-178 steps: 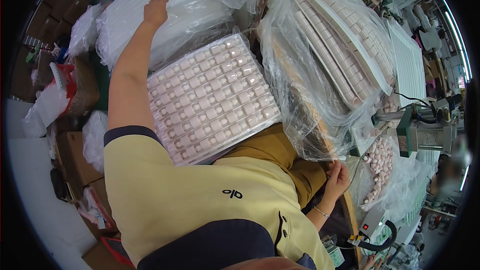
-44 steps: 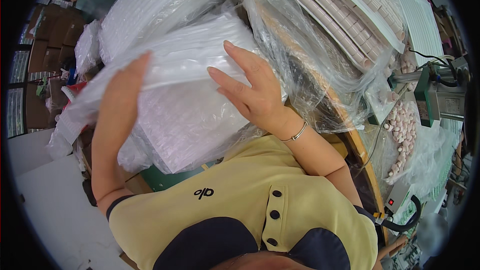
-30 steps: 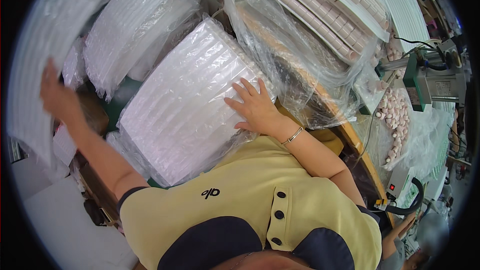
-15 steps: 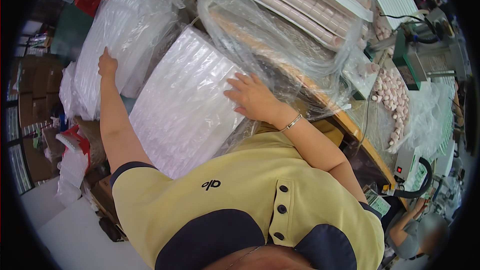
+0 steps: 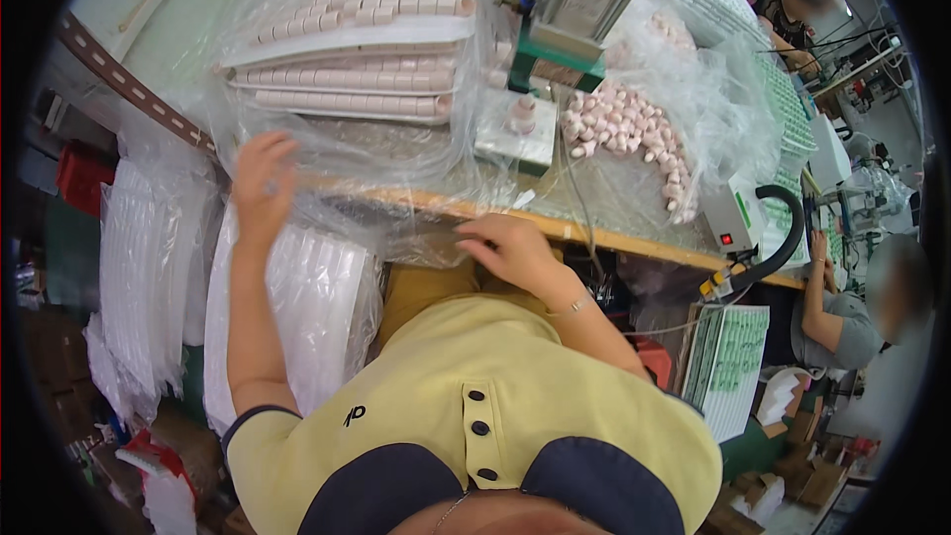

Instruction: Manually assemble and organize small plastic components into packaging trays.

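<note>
Whether loose, clear plastic film (image 5: 416, 238) is gripped by left hand (image 5: 265, 186) or right hand (image 5: 513, 250) cannot be told; if it is tugged, pale-pink cylinders (image 5: 347, 102) at eleven o'clock could be spilled.

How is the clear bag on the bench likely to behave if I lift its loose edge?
The bag would probably be floppy, since it sags in folds over the bench edge. The film itself is likely light, looking thin enough for wood to show through.
</note>
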Action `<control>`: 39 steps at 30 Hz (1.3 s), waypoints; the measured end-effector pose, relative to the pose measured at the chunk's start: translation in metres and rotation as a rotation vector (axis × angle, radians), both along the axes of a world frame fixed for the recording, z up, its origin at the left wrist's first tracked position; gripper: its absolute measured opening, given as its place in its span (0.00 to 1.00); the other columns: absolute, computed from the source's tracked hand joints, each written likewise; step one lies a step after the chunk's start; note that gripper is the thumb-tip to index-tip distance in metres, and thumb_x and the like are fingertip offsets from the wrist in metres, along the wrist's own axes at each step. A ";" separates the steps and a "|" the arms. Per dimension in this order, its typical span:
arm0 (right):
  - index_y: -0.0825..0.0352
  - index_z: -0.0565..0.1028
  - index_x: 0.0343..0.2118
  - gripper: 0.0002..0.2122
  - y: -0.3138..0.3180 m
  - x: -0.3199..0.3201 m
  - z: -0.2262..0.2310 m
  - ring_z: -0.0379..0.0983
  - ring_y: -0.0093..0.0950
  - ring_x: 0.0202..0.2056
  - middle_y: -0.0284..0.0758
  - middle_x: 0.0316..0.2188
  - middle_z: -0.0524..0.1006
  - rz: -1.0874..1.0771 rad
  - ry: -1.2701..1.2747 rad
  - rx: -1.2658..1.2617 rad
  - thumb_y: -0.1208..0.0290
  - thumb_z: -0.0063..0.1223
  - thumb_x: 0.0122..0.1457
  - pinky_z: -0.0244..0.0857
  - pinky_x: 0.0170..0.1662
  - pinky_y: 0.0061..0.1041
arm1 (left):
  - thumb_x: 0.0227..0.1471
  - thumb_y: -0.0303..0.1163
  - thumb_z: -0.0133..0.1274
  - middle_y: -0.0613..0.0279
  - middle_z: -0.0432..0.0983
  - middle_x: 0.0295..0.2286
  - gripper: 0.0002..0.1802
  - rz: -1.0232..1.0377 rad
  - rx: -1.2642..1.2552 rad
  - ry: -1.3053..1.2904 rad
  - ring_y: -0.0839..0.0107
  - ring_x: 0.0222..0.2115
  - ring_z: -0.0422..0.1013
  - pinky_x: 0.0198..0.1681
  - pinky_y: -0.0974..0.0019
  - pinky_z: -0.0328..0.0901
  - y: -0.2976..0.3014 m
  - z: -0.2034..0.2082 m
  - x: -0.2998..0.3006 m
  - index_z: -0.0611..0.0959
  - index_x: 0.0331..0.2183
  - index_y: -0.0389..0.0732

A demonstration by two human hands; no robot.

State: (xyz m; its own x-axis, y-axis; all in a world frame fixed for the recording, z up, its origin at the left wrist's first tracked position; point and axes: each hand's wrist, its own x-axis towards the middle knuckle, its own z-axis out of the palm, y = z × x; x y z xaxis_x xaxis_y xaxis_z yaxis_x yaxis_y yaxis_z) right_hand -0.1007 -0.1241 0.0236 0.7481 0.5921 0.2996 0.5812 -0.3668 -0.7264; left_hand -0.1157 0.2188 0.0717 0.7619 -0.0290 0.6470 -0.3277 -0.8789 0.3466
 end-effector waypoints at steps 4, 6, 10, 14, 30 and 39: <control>0.68 0.78 0.31 0.05 -0.099 0.013 -0.029 0.75 0.28 0.27 0.38 0.26 0.77 -0.593 0.098 0.165 0.74 0.56 0.52 0.68 0.27 0.24 | 0.39 0.19 0.54 0.55 0.73 0.40 0.16 -0.253 0.017 -0.039 0.57 0.44 0.67 0.49 0.60 0.61 -0.096 0.001 0.087 0.79 0.35 0.40; 0.68 0.78 0.32 0.06 -0.140 0.024 -0.036 0.75 0.26 0.27 0.38 0.26 0.77 -0.755 0.091 0.167 0.74 0.57 0.52 0.67 0.26 0.23 | 0.39 0.20 0.55 0.55 0.74 0.37 0.14 -0.436 -0.028 0.024 0.57 0.40 0.69 0.44 0.60 0.64 -0.135 0.001 0.111 0.79 0.34 0.40; 0.66 0.74 0.42 0.15 -0.192 0.080 -0.024 0.75 0.28 0.28 0.40 0.39 0.74 -0.981 -0.083 0.164 0.72 0.58 0.50 0.68 0.29 0.23 | 0.39 0.22 0.57 0.56 0.75 0.32 0.11 -0.804 -0.110 0.178 0.58 0.35 0.71 0.37 0.60 0.66 -0.202 -0.021 0.107 0.79 0.31 0.39; 0.61 0.66 0.53 0.25 -0.228 0.174 -0.018 0.74 0.32 0.35 0.45 0.54 0.62 -1.026 -0.403 0.008 0.72 0.59 0.49 0.69 0.36 0.24 | 0.42 0.28 0.58 0.54 0.74 0.37 0.15 -1.005 -0.104 0.326 0.57 0.39 0.70 0.41 0.60 0.65 -0.286 -0.043 0.086 0.79 0.36 0.39; 0.70 0.74 0.26 0.09 -0.273 0.181 0.001 0.60 0.18 0.20 0.30 0.15 0.69 -1.044 0.023 0.057 0.68 0.56 0.51 0.57 0.23 0.24 | 0.47 0.37 0.55 0.59 0.72 0.41 0.17 -0.959 -0.057 0.286 0.61 0.46 0.65 0.51 0.52 0.57 -0.297 -0.067 0.092 0.77 0.40 0.42; 0.66 0.69 0.48 0.19 -0.189 0.123 0.031 0.68 0.16 0.29 0.36 0.39 0.72 -1.170 -0.427 0.372 0.76 0.56 0.52 0.61 0.28 0.15 | 0.35 0.22 0.60 0.57 0.71 0.33 0.15 0.025 0.009 -0.148 0.56 0.39 0.66 0.44 0.57 0.60 -0.085 0.016 0.171 0.77 0.31 0.41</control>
State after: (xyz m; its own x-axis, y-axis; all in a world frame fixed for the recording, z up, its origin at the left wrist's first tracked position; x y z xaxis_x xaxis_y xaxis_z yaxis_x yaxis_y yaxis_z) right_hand 0.0228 -0.3130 0.0548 0.5664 -0.5130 0.6450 0.2646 -0.6280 -0.7319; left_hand 0.0557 0.1337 0.0874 0.6585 -0.0178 0.7523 -0.3530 -0.8902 0.2879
